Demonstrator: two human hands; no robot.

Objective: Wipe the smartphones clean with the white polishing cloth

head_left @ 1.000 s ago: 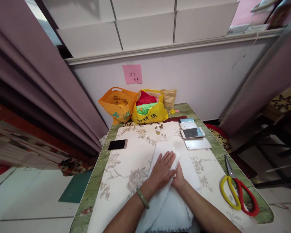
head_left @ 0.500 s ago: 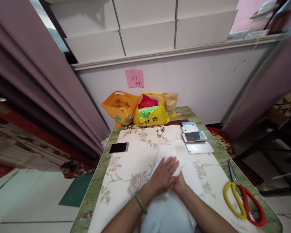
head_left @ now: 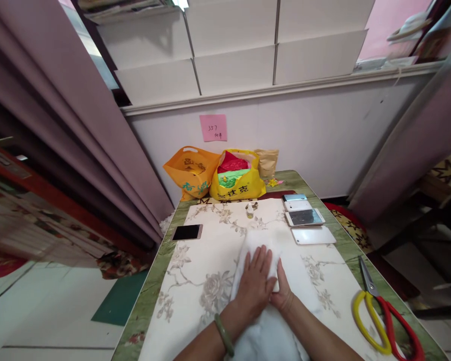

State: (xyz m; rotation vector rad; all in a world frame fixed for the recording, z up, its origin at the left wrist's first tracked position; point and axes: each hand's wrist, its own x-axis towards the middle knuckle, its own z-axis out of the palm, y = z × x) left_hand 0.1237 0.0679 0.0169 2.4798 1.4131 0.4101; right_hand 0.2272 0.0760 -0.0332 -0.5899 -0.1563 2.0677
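White cloth (head_left: 274, 333): on the flowery table cover (head_left: 195, 258); looks partly folded over to me; how much is left, can't tell;
Left hand (head_left: 254, 282): flat on it, fingers straight out;
Right hand (head_left: 284, 292): against it; fingers half hidden, can't tell if gripping

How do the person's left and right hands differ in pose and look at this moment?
The left hand lies palm down on the white cloth, while the right hand is turned more on edge. The left hand shows its fingers; the right hand's are mostly hidden. A green bracelet circles the left wrist; the right has none like it. Both hands are at the cloth.
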